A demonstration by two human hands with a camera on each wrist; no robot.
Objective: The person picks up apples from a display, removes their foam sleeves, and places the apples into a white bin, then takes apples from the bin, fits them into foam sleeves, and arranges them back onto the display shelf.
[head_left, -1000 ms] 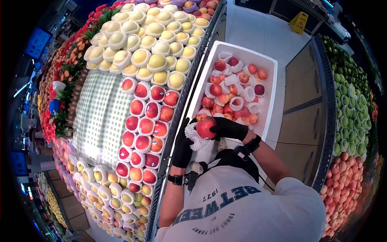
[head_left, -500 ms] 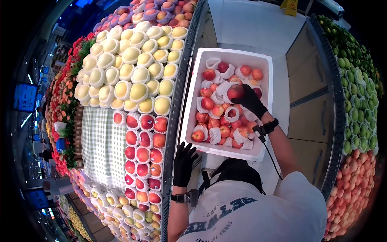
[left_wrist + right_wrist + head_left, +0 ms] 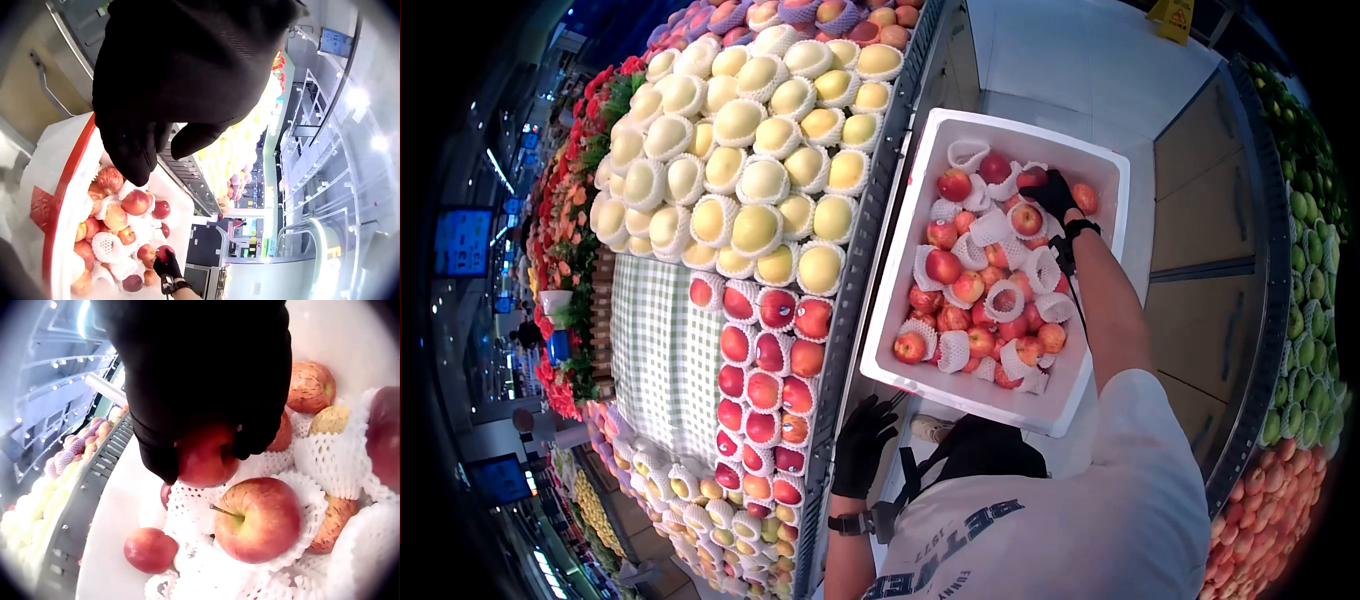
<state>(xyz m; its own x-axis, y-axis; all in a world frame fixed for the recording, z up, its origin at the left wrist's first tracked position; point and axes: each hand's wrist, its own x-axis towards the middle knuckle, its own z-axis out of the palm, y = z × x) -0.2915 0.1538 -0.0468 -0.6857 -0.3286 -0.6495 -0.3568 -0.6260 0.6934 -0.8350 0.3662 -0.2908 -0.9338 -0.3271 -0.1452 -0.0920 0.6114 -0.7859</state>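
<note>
My right hand (image 3: 1054,196), in a black glove, grips a red apple (image 3: 206,459) from above, low over the far right part of a white foam box (image 3: 908,262). Around it lie loose red apples (image 3: 943,267) mixed with white foam nets (image 3: 1005,300). Just below its fingers in the right wrist view sits a stemmed apple (image 3: 259,519) in a foam net. My left hand (image 3: 865,445), also black-gloved, holds nothing. Its fingers are loosely bent beside the display's edge, in front of the box's near left corner.
Left of the box, a sloped display (image 3: 845,290) carries netted yellow fruit (image 3: 757,230), rows of netted red apples (image 3: 768,352) and a checked cloth (image 3: 662,350). Cabinets (image 3: 1200,325) and another fruit stand are on the right. A yellow floor sign (image 3: 1172,20) stands beyond.
Both hands were together at an apple and foam net near my body. The left hand let go and moved to the display's edge; the right moved over the box to its far right side.
</note>
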